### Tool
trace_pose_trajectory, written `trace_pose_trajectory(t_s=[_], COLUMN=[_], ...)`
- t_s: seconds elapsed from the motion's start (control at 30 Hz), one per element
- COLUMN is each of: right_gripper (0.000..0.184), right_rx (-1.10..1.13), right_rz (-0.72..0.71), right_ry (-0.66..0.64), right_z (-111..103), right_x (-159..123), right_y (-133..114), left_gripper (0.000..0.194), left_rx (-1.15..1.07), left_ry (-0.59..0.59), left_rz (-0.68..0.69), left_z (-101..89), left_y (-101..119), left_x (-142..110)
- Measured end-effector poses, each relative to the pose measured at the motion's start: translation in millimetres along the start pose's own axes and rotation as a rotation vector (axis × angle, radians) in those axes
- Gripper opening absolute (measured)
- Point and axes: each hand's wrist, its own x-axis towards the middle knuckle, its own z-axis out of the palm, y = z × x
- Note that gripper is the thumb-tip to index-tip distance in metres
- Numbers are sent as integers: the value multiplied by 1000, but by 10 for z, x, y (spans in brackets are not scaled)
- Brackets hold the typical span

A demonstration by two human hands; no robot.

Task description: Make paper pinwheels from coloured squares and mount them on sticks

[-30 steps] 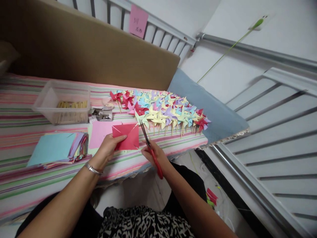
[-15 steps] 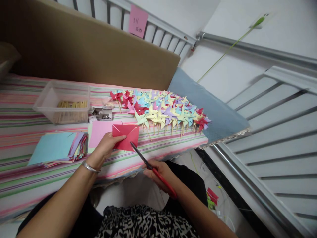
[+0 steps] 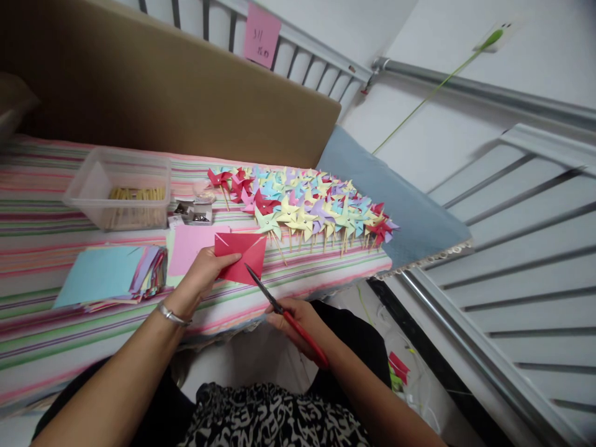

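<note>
While the left hand [image 3: 205, 270] pinches red paper [image 3: 251, 256], the right hand [image 3: 298, 323] grips scissors [image 3: 278, 307], likely mid-slitting, next snip needing careful lining-up.

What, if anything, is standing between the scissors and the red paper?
Nothing visible. The scissors in the right hand overlap the lower right of the red paper in view; the thumb of the left hand lies left of the blade tips.

Left grip [image 3: 208, 266]: fingers hidden under red paper [image 3: 242, 243]; pink note [image 3: 262, 35]: lower writing blurred.
</note>
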Motion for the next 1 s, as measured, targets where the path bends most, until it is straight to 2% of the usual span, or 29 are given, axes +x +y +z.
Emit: trace_pose_trajectory(t_s=[0.4,0.57,0.73,0.9,1.0], right_gripper=[21,20,22,20,18], right_rx=[9,-24,-34,-106,-189], right_rz=[16,-22,-25,-28,-54], right_ry=[2,14,10,13,-39], right_z=[13,11,19,13,-38], right_x=[17,9,19,16,-59], right_y=[-11,-11,21,24,64], left_gripper=[39,35,40,39,37], left_rx=[-11,-9,-4,14,19], left_ry=[-7,-1,-17,-7,22], left_rz=[-4,-3,-1,3,5], left_z=[27,27,20,-12,-75], left_y=[47,49,37,8,11], left_x=[-39,-42,-30,10,58])
